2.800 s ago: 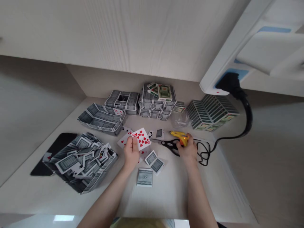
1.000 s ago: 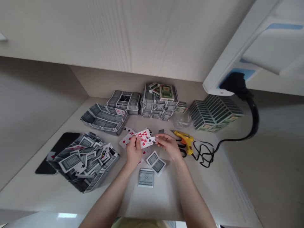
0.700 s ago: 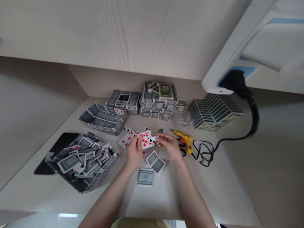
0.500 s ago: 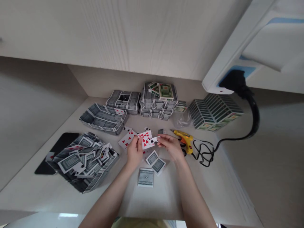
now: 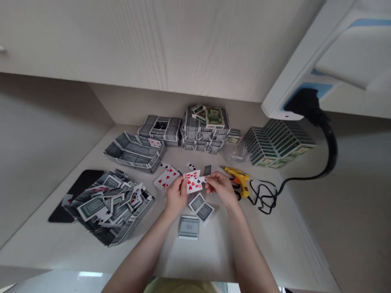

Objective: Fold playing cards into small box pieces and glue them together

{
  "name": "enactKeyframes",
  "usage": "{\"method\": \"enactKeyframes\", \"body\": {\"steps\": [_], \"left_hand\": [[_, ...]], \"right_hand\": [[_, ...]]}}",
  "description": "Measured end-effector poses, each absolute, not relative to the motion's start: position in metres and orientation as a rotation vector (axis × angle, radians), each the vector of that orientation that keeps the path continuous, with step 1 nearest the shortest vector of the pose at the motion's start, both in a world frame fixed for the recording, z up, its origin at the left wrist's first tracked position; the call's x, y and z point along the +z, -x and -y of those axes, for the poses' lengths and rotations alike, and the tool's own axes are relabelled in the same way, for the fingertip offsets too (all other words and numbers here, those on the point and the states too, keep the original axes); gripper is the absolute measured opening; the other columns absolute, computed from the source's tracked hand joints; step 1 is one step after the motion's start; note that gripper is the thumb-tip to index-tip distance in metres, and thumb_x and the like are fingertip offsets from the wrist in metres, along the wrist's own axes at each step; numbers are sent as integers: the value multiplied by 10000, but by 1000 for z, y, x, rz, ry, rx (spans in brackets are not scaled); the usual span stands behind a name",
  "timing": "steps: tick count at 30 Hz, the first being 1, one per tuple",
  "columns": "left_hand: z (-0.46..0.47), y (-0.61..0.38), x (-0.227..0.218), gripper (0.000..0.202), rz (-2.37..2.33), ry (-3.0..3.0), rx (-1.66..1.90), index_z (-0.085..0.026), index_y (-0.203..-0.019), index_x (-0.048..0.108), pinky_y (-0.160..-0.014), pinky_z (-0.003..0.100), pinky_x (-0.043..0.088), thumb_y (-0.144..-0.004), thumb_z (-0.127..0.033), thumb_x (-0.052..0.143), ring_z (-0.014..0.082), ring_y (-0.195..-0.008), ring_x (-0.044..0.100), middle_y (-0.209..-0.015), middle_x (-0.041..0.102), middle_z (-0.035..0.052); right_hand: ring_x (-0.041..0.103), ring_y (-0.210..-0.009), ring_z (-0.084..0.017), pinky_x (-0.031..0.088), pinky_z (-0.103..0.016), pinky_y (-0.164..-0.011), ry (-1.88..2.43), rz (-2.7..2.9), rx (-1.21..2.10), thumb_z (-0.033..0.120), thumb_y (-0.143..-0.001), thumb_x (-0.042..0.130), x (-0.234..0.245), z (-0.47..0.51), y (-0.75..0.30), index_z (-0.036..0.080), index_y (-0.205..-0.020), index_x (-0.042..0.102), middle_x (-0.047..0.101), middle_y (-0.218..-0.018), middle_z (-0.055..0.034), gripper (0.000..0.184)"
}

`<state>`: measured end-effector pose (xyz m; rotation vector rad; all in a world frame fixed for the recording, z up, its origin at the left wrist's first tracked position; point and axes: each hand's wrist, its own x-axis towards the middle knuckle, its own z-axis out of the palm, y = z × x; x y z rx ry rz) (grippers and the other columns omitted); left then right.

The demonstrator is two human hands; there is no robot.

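Note:
My left hand (image 5: 177,194) is closed on red-suited playing cards (image 5: 193,185), with the ten of hearts showing, pinched between thumb and fingers. Across from it, my right hand (image 5: 222,187) pinches a small white piece of card with black spade marks (image 5: 203,179), whose left end overlaps the red cards. Both hands are above the desk. Below them lie a few face-down cards (image 5: 204,211) and a grey-backed deck (image 5: 188,227). To the left of my left hand is a face-up heart card (image 5: 166,178). A yellow glue gun (image 5: 240,179) lies beside my right hand.
On the left stands a card-built box (image 5: 122,238) full of loose cards, partly over a black mat (image 5: 82,183). Behind are an open card tray (image 5: 134,152), stacked card-built cases (image 5: 203,134) and rows of card packs (image 5: 277,142). A black cord (image 5: 305,179) runs to the socket.
The red cards in my left hand have turned and now show a different angle, with a second card fanned out behind. My right hand still holds the small piece against them. The view shifted slightly.

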<state>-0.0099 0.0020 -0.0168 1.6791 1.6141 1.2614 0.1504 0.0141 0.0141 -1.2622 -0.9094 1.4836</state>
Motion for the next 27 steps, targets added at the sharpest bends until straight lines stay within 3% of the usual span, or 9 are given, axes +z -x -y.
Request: {"method": "enactKeyframes", "body": {"steps": [16, 24, 27], "left_hand": [[0, 9, -15, 245, -1488, -1598, 1242, -175, -791, 581, -543, 200, 387, -833, -340, 406, 109, -568, 507, -638, 593, -13], [-5, 6, -10, 485, -956, -935, 1200, -136, -805, 644, -634, 274, 451, -774, -559, 409, 170, -686, 601, -763, 672, 67], [-10, 5, -9, 376, -997, -828, 1138, -143, -785, 658, -635, 268, 454, -685, -498, 584, 166, -692, 609, -763, 678, 53]], "right_hand": [[498, -350, -83, 343, -192, -360, 1246, 895, 1355, 333, -624, 680, 12, -12, -147, 183, -645, 473, 589, -469, 39, 256], [468, -363, -74, 345, -197, -391, 1206, 998, 1234, 345, -684, 641, 10, -11, -147, 189, -675, 481, 556, -467, 57, 224], [461, -390, -79, 357, -204, -415, 1201, 1076, 1168, 359, -713, 615, 9, -10, -145, 196, -703, 488, 533, -479, 64, 207]]}}
